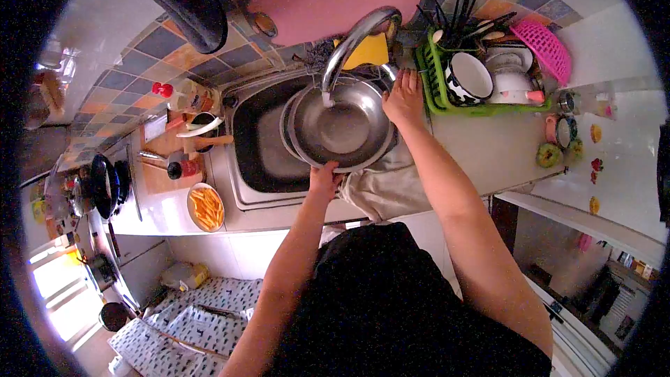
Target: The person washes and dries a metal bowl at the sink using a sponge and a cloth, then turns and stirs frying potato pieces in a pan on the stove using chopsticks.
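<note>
Holding the near rim of the metal bowl (342, 126) in the left hand (324, 181), over the right part of the sink (262, 160) and under the faucet (359, 31). Reaching with the right hand (405, 101) beside the faucet, fingers extended close together; cannot tell whether gripping. Near the back edge of the bench (464, 157), right of the faucet: green dish rack (453, 109). At the front edge: beige cloth (387, 188) right of the sink, dish of orange sticks (206, 207) to its left.

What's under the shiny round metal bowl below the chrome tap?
Partly visible under the bowl: a second round metal rim, left side, and the steel sink. The rest is covered.
</note>
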Tool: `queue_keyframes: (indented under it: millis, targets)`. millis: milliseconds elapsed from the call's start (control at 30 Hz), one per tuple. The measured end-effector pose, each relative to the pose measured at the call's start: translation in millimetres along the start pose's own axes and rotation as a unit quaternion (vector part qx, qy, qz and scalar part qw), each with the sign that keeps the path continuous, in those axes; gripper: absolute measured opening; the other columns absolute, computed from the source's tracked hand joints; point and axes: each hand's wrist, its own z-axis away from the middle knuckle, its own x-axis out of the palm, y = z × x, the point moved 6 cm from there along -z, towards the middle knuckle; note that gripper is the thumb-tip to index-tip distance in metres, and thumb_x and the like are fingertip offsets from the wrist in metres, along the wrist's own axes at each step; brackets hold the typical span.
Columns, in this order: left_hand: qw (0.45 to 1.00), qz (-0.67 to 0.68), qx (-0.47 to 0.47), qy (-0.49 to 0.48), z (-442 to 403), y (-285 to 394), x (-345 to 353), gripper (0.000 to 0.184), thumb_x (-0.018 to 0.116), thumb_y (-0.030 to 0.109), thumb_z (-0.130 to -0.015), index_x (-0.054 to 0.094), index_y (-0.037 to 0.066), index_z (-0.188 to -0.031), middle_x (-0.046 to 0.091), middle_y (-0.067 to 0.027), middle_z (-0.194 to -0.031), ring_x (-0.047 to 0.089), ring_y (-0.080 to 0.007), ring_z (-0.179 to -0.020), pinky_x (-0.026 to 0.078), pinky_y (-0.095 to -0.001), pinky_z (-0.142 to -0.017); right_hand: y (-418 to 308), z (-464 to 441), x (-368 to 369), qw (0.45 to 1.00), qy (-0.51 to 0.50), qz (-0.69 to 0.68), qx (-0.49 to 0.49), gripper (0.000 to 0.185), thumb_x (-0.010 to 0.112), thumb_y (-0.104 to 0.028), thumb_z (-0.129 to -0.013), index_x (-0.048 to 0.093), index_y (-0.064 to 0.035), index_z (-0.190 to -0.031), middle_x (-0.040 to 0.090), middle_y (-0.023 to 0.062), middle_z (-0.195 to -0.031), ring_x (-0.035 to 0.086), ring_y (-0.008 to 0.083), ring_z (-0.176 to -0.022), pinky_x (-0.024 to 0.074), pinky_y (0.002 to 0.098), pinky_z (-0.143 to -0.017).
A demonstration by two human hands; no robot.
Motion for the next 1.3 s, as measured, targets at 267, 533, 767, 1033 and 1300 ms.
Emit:
queue_keyframes:
  millis: [267,533,767,1033,1300]
  targets:
    - [1.000,-0.024,-0.006,-0.007,7.2,12.2,-2.1,0.042,0.056,-0.002,-0.076,0.040,0.011,-0.113,0.054,-0.0097,-0.096,0.059,-0.0222,-0.078,0.055,-0.0280,-0.054,-27.0,26.2,-25.4,0.984,0.040,-0.170,-0.042,0.041,0.058,-0.014,-0.076,0.047,0.0019,-0.113,0.043,0.0180,-0.125,0.039,0.0310,-0.118,0.0316,0.0418,-0.098]
    - [0.997,-0.051,0.058,-0.005,24.5,30.3,-6.1,0.044,0.054,-0.001,-0.077,0.038,0.012,-0.116,0.054,-0.0085,-0.101,0.059,-0.0220,-0.083,0.056,-0.0307,-0.061,-126.5,65.5,83.7,0.420,-0.349,-0.799,0.250,0.019,0.048,-0.017,-0.088,0.057,-0.0006,-0.090,0.056,0.0060,-0.072,0.057,0.0195,-0.067,0.0495,0.0351,-0.066]
    - [0.996,-0.049,0.072,-0.019,42.3,41.5,-11.1,0.045,0.055,-0.001,-0.077,0.038,0.013,-0.116,0.053,-0.0074,-0.105,0.058,-0.0209,-0.087,0.056,-0.0316,-0.062,-179.4,52.0,113.2,0.277,-0.344,-0.844,0.303,0.014,0.040,-0.016,-0.092,0.049,-0.0045,-0.090,0.043,0.0008,-0.058,0.041,0.0163,-0.047,0.0396,0.0332,-0.048]
    - [0.993,-0.038,0.114,-0.003,45.9,57.7,-25.9,0.044,0.056,0.000,-0.076,0.040,0.017,-0.114,0.053,-0.0057,-0.104,0.055,-0.0220,-0.091,0.051,-0.0379,-0.069,-142.2,46.6,78.9,0.490,-0.302,-0.764,0.292,0.026,0.042,-0.031,-0.094,0.049,-0.0113,-0.078,0.037,-0.0006,-0.052,0.032,0.0128,-0.037,0.0204,0.0287,-0.036]
    - [0.998,-0.005,0.046,0.041,-4.4,52.1,-67.7,0.021,0.056,0.004,-0.078,0.049,0.005,-0.098,0.052,-0.0072,-0.086,0.053,-0.0199,-0.078,0.047,-0.0330,-0.059,-81.1,45.7,16.8,0.863,-0.012,-0.505,0.017,0.019,0.047,-0.007,-0.084,0.044,-0.0022,-0.102,0.052,0.0173,-0.092,0.051,0.0335,-0.085,0.0413,0.0403,-0.078]
